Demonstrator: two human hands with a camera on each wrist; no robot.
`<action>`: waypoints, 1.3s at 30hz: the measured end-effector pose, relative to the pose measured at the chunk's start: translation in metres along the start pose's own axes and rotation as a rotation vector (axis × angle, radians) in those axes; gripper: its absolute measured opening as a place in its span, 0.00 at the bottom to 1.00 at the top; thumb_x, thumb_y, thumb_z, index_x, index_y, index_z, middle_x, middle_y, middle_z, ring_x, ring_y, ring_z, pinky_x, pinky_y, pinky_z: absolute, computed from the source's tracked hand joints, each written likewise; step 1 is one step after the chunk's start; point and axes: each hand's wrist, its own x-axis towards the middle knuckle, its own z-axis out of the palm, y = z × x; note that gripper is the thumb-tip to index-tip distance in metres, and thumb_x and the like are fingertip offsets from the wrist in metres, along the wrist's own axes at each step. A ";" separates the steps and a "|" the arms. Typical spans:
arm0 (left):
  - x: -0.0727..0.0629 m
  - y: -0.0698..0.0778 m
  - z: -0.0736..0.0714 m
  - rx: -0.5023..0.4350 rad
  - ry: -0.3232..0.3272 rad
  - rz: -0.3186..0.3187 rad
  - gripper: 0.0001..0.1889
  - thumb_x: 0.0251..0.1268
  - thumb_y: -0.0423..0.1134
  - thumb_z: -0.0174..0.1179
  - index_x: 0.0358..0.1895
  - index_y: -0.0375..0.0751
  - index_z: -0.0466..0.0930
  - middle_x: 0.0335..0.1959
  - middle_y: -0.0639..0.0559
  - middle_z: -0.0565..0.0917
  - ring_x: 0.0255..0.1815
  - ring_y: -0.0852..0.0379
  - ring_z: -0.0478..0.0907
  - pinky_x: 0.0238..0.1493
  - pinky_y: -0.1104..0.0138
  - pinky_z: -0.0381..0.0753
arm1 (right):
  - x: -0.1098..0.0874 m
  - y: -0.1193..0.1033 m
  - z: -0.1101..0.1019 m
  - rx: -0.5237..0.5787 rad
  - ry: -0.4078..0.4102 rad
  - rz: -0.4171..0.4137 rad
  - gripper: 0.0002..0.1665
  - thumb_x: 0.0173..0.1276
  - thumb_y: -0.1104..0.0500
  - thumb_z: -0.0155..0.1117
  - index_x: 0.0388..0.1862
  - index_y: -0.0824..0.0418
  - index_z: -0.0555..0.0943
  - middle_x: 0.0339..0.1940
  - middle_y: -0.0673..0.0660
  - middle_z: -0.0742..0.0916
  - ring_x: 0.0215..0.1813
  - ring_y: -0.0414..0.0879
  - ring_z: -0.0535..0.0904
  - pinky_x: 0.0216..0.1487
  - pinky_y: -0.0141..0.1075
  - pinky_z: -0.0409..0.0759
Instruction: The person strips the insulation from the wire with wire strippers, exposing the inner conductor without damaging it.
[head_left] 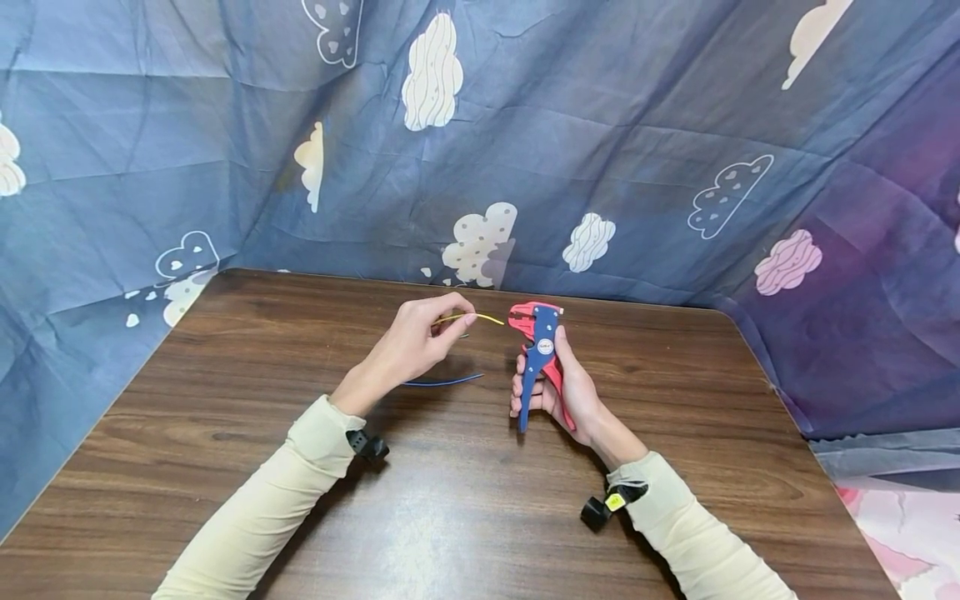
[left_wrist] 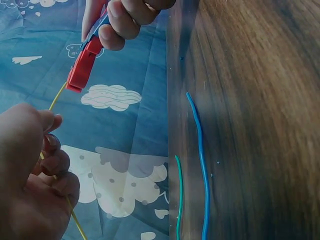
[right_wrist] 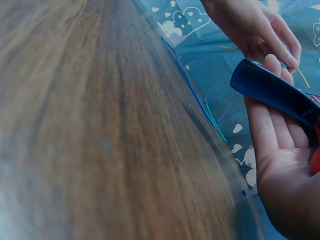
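Observation:
Between thumb and forefinger, my left hand [head_left: 414,340] pinches a thin yellow wire [head_left: 491,319], its free end pointing right. My right hand [head_left: 579,390] holds a wire stripper [head_left: 546,327] with red jaws and blue and red handles, the head upward. The tip of the yellow wire is right at the mouth of the red jaws. In the left wrist view the yellow wire also trails out below the left hand. Both hands are raised over the table. The right fingers lie around the blue handle [right_wrist: 275,92], partly hidden behind it.
On the wooden table [head_left: 465,517] a blue wire [left_wrist: 201,150] lies below the left hand, beside a shorter green wire [left_wrist: 180,195]. Tiny scraps, one of them blue [right_wrist: 244,192], are scattered on the tabletop. A blue cloud-print curtain [head_left: 540,150] hangs behind the far edge.

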 end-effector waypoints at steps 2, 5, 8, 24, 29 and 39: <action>-0.001 0.000 0.001 0.002 0.009 -0.006 0.05 0.84 0.44 0.61 0.47 0.53 0.86 0.24 0.60 0.77 0.22 0.60 0.68 0.28 0.67 0.67 | 0.000 0.000 0.000 0.000 -0.010 0.002 0.49 0.81 0.21 0.22 0.50 0.60 0.74 0.33 0.55 0.88 0.34 0.49 0.90 0.47 0.46 0.92; -0.001 0.000 0.001 0.001 0.019 -0.009 0.05 0.84 0.44 0.60 0.48 0.53 0.86 0.23 0.60 0.76 0.21 0.58 0.68 0.28 0.67 0.66 | 0.000 0.001 -0.001 0.000 -0.023 0.003 0.49 0.81 0.21 0.22 0.50 0.61 0.74 0.33 0.55 0.88 0.34 0.49 0.90 0.47 0.46 0.92; -0.001 0.001 0.002 -0.002 0.011 -0.007 0.05 0.85 0.45 0.60 0.49 0.54 0.85 0.23 0.60 0.76 0.21 0.56 0.68 0.28 0.67 0.66 | 0.000 0.001 -0.001 -0.004 -0.032 -0.002 0.49 0.82 0.21 0.22 0.49 0.61 0.74 0.33 0.55 0.88 0.33 0.49 0.90 0.47 0.46 0.92; -0.002 0.001 0.005 0.007 0.001 0.004 0.06 0.86 0.45 0.57 0.51 0.54 0.83 0.23 0.59 0.74 0.20 0.55 0.70 0.28 0.66 0.68 | -0.002 0.002 0.002 -0.032 -0.045 0.012 0.49 0.82 0.21 0.22 0.50 0.59 0.76 0.34 0.54 0.89 0.34 0.48 0.90 0.47 0.45 0.92; -0.003 0.001 0.007 0.001 0.000 0.000 0.06 0.87 0.45 0.57 0.52 0.53 0.83 0.22 0.58 0.72 0.19 0.54 0.69 0.27 0.66 0.66 | -0.003 0.001 0.004 -0.037 -0.059 0.019 0.49 0.82 0.21 0.22 0.49 0.57 0.78 0.34 0.54 0.90 0.35 0.48 0.91 0.47 0.46 0.92; -0.005 0.002 0.009 -0.013 -0.052 -0.002 0.07 0.88 0.47 0.54 0.53 0.55 0.81 0.23 0.61 0.75 0.19 0.60 0.71 0.26 0.67 0.70 | -0.003 0.002 0.005 -0.048 -0.055 0.022 0.50 0.81 0.20 0.22 0.50 0.58 0.77 0.34 0.54 0.90 0.35 0.47 0.91 0.47 0.46 0.92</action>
